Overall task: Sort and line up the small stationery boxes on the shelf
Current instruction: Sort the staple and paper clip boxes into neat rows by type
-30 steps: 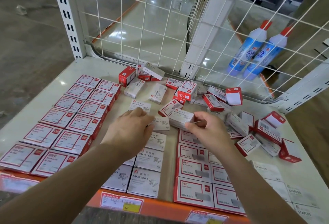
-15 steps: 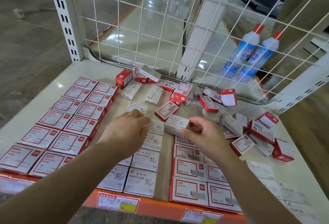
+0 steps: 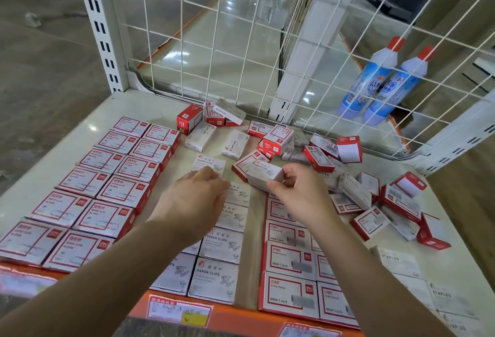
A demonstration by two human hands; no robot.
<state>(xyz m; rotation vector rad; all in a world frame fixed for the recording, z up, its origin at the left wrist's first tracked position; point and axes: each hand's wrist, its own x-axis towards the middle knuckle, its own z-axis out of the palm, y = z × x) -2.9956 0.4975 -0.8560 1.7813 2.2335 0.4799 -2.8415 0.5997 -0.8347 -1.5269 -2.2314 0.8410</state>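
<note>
— While the right hand (image 3: 300, 197) curls round that small white box (image 3: 263, 176), can you see how it's gripped?

— Thumb at the near edge, fingers bent over the far end, so it's pinched between them and lifted a little above the rows. I can make out "PAPER CLIPS" on its top face.

— And the left hand (image 3: 194, 201)?

— Fingers bent downward, tips resting on a flat white box (image 3: 238, 193) in the paper-clip column (image 3: 222, 256). It presses rather than grips, as far as I can tell; the palm hides most of what lies under it. The two hands are close but not touching.

— What's printed on the ones under the wrists?

— Below the left wrist, white boxes reading "PAPER CLIPS" with a little red triangle logo. Below the right wrist, red-bordered boxes (image 3: 290, 261) marked "1000" and "24/6", with a red brand square in the corner. I can't read the brand itself.

— Further left of the left hand?

— Two tidy columns of red-framed boxes (image 3: 112, 184), also "PAPER CLIPS". To the right of the right forearm, pale boxes (image 3: 399, 260) saying "STAPLES".

— And beyond the fingers?

— A loose heap of boxes (image 3: 284, 141), red and white, tipped every way, some reading "STAPLES". It trails round to the right of the right hand too. All of it sits on the cream shelf (image 3: 67, 154), whose orange front edge carries a price label (image 3: 178, 312) too blurred to read
</note>
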